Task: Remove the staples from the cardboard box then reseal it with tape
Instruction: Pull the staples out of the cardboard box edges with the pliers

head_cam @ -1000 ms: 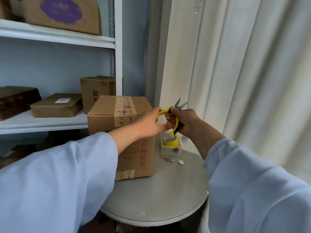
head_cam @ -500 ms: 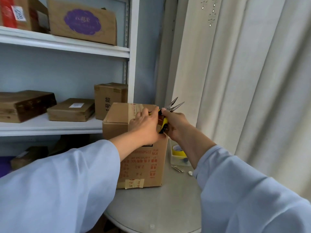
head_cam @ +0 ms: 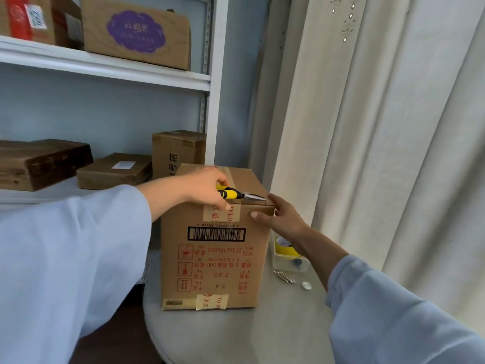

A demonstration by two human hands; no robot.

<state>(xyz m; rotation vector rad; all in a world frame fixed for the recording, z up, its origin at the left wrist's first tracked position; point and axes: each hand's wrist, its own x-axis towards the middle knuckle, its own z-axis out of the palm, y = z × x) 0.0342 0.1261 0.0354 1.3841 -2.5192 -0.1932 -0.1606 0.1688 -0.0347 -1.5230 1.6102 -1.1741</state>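
Yellow and black handles of the pliers (head_cam: 227,193) sit clamped in the left hand (head_cam: 207,186), whose fingers (head_cam: 226,206) curl around the grip while the slim metal tips lie nearly flat along the top of the cardboard box (head_cam: 215,248), pointing toward its right front corner. That arm reaches across from the left in a loose pale-blue sleeve (head_cam: 68,258). The right hand (head_cam: 283,219) rests on the same corner, its fingers spread apart and pressed flat against the top edge and front face, gripping nothing. Upright on the round grey bench (head_cam: 236,334), the box is plain brown corrugated board with a black barcode, red print that reads upside down, and strips of printed tape over the top seam and bottom edge. Just right of it a small clear tray (head_cam: 288,264) holds a yellow tape roll (head_cam: 284,248); near the tray a few thin metal nails (head_cam: 284,276) and a small round disc (head_cam: 306,285) lie on the bench. Behind stand white shelves (head_cam: 105,67) with more cartons, and a pale pleated curtain (head_cam: 380,127) hangs at the right.
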